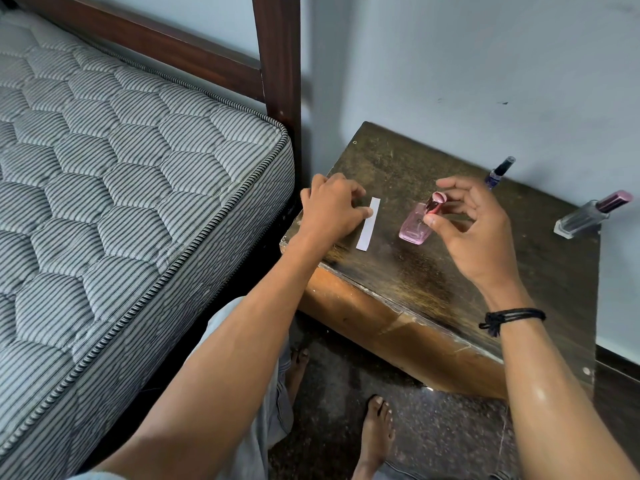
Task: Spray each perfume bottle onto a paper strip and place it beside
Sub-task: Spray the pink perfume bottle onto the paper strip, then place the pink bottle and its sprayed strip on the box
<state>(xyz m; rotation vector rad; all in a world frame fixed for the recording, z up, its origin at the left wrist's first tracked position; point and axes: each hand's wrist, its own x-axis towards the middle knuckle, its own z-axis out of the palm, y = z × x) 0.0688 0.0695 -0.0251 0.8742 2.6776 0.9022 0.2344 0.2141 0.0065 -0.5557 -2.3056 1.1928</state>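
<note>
A pink glass perfume bottle (415,226) stands on the dark wooden table (433,271). My right hand (474,230) pinches its dark pink cap (434,204) between thumb and fingers at the bottle's top. A white paper strip (369,224) lies flat on the table left of the bottle. My left hand (330,211) rests beside the strip with a fingertip touching its left edge. A slim blue bottle (498,172) stands at the back by the wall. A clear bottle with a pink cap (588,214) is at the table's far right.
A striped quilted mattress (121,185) on a dark wooden bed frame (277,64) fills the left side, close to the table's left edge. The wall runs behind the table. My bare feet (375,431) stand on the dark floor below.
</note>
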